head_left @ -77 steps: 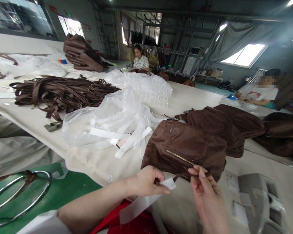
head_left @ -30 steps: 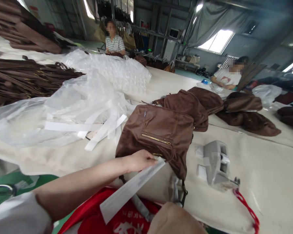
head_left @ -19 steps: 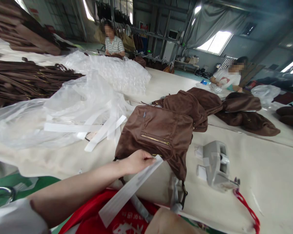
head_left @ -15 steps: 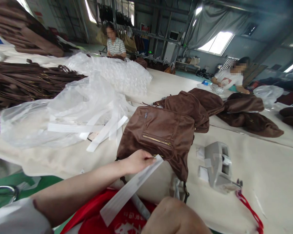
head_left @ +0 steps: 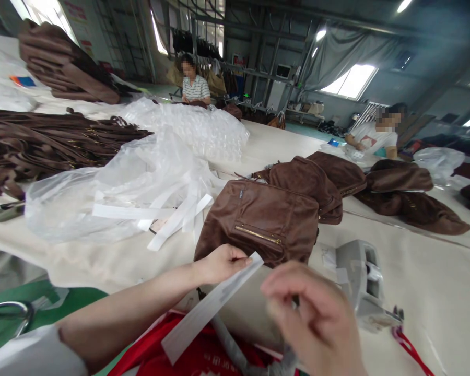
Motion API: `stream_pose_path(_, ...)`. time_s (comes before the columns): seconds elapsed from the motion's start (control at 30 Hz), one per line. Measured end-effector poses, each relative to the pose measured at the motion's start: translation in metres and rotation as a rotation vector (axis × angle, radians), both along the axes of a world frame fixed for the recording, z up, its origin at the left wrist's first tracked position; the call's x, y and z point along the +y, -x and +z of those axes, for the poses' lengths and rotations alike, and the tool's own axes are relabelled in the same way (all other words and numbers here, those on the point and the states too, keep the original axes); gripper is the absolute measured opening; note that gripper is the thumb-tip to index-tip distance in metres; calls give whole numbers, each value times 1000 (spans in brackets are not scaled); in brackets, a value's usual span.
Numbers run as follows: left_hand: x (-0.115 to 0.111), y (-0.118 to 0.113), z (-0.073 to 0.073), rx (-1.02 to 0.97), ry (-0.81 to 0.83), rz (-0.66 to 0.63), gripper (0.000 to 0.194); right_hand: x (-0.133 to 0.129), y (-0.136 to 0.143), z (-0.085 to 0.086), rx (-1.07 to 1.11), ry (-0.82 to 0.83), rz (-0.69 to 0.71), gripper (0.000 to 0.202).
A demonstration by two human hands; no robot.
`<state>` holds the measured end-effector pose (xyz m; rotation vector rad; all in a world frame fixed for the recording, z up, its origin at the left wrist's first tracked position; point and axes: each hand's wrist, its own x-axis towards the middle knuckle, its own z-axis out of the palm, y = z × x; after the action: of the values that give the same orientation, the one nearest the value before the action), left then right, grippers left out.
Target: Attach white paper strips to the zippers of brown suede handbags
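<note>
My left hand (head_left: pixel 221 263) pinches a long white strip (head_left: pixel 213 308) near its upper end; the strip slants down over a red cloth with white print (head_left: pixel 203 355). My right hand (head_left: pixel 313 313), somewhat blurred, is raised to the right of the strip and apart from it. Its thumb and index finger curl together in a pinch, and what is in them, if anything, I cannot make out. Just beyond both hands lies a brown bag (head_left: pixel 278 209) with a brass zip on its front. A grey tape dispenser (head_left: pixel 360 282) stands right of my right hand.
More white strips (head_left: pixel 180 222) lie by a heap of clear plastic (head_left: pixel 74 198), with bubble wrap (head_left: pixel 191 128) behind. Brown straps (head_left: pixel 50 141) are piled at left. More brown bags (head_left: pixel 399 201) lie at right. Two people sit across the table (head_left: pixel 426 292).
My right hand has risen from the bottom edge to beside the strip, in front of the bag. My left hand keeps its hold on the strip. The view has tilted slightly upward.
</note>
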<state>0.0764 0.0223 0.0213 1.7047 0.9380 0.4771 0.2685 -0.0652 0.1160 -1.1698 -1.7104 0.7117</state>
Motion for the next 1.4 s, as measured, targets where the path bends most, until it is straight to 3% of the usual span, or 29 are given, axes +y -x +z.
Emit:
stream_pose_path(0.07, -1, 3, 2, -14, -6, -2, 53, 26, -14, -23, -115, 83, -334, 24)
stream_pose_path(0.13, -2, 5, 4, -2, -9, 7, 53, 50, -29, -52, -211, 206, -491, 26)
stream_pose_path(0.27, -1, 6, 4, 36, -43, 5, 53, 77, -41, -102, -2, 503, -355, 38)
stream_pose_path(0.37, 0, 3, 2, 68, -84, 9, 52, 82, -30, -119, 271, 556, -285, 40)
stream_pose_path(0.53, 1, -8, -6, 69, -100, 57, 49, 83, -9, -123, 471, 526, -279, 43)
stream_pose_path(0.7, 4, -21, -13, 43, -85, 180, 45, 78, -13, -120, 231, 478, -242, 41)
stream_pose_path(0.87, 13, -31, -15, 151, -159, 188, 44, 71, -28, -117, 82, 292, -413, 40)
stream_pose_path(1.0, 22, -38, -11, 229, -263, 174, 43, 68, -36, -119, 67, 282, -465, 45)
stream_pose_path(1.23, 34, -44, 4, 426, -499, 98, 41, 73, -43, -132, 46, 297, -352, 52)
stream_pose_path(1.4, 37, -42, 9, 475, -699, 14, 34, 76, -42, -134, 18, 328, -357, 45)
